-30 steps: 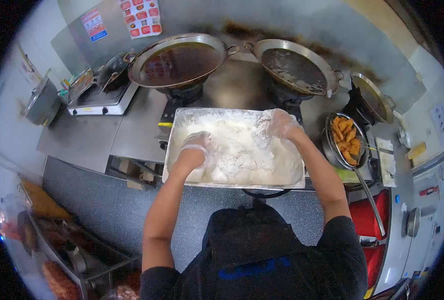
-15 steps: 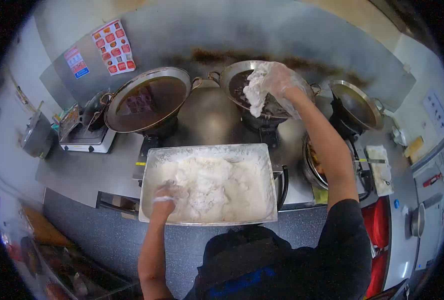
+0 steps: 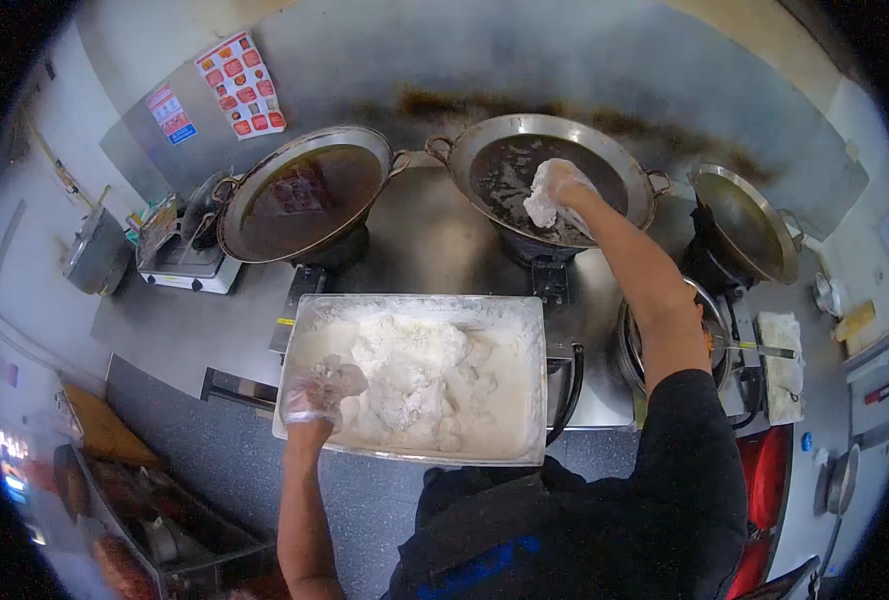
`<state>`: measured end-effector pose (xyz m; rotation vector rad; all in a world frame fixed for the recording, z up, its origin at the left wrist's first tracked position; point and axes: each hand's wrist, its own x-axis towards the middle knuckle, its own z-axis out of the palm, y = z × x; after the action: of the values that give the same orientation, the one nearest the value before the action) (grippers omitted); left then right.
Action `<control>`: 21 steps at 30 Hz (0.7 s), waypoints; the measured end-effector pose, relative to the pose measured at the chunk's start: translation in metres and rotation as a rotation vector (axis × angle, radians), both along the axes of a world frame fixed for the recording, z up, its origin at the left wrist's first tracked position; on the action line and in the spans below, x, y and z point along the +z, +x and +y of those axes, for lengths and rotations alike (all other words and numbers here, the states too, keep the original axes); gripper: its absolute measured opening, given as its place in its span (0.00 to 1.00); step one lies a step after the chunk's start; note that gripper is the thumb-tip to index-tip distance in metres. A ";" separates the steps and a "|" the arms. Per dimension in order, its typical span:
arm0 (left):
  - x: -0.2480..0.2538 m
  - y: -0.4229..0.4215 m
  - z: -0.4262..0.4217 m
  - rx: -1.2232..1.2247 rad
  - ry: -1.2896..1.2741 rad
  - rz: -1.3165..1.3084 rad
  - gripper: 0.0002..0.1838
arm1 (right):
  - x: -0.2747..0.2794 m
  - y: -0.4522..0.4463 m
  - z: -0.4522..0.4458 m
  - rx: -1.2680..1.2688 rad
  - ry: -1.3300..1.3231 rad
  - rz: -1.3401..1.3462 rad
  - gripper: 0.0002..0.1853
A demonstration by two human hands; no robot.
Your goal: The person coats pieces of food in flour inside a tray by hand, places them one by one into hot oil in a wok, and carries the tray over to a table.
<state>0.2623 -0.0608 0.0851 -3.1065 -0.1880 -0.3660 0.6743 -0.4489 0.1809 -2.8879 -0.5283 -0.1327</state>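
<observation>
My right hand (image 3: 569,190), in a clear glove, is closed on a white flour-coated piece (image 3: 540,208) over the dark oil of the middle wok (image 3: 524,128). My left hand (image 3: 322,392), also gloved and floury, is at the left side of the flour tray (image 3: 534,350); its fingers are bent, and whether they hold anything is unclear. White flour with lumpy coated pieces (image 3: 409,390) fills the tray beside this hand.
Another oil wok (image 3: 234,222) stands at the left, a smaller one (image 3: 779,262) at the right. A pot (image 3: 629,345) with a strainer is partly behind my right forearm. A portable stove (image 3: 189,265) sits at the far left.
My right hand has gone from the tray to the middle wok with a coated piece, and is now lower over the oil. My left hand remains in the tray. The view has shifted.
</observation>
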 end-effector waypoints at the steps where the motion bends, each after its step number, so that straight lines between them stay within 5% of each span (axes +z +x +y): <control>1: 0.023 0.000 -0.013 0.051 0.011 0.097 0.20 | -0.009 0.014 -0.004 0.002 0.003 0.004 0.15; 3: 0.036 0.002 -0.016 0.107 0.024 0.194 0.23 | -0.023 0.036 -0.004 0.005 -0.224 0.046 0.19; 8: 0.032 0.011 0.002 -0.311 0.341 -0.137 0.25 | 0.052 -0.035 0.019 0.360 -0.043 -0.170 0.15; 11: 0.040 0.009 -0.006 -0.223 0.361 -0.134 0.22 | 0.084 -0.097 0.061 0.668 -0.012 -0.062 0.17; 12: 0.040 0.011 -0.010 -0.223 -0.163 -0.220 0.21 | 0.084 -0.114 0.079 0.699 -0.018 -0.038 0.18; 14: 0.043 0.018 -0.017 -0.222 -0.688 -0.302 0.20 | 0.079 -0.164 0.109 0.764 0.035 0.181 0.19; 16: 0.056 0.021 -0.025 -0.277 -0.743 -0.460 0.21 | 0.051 -0.196 0.133 0.889 0.174 0.393 0.19; 20: 0.063 0.024 -0.022 -0.151 -0.611 -0.404 0.21 | 0.003 -0.234 0.149 0.731 0.746 1.238 0.17; 21: 0.054 0.020 -0.013 -0.183 -0.223 -0.344 0.20 | -0.006 -0.240 0.154 0.687 0.863 1.403 0.17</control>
<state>0.2824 -0.0737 0.1391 -3.2594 0.0603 -0.9474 0.4340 -0.2953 0.1753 -1.2978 -0.7714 1.2595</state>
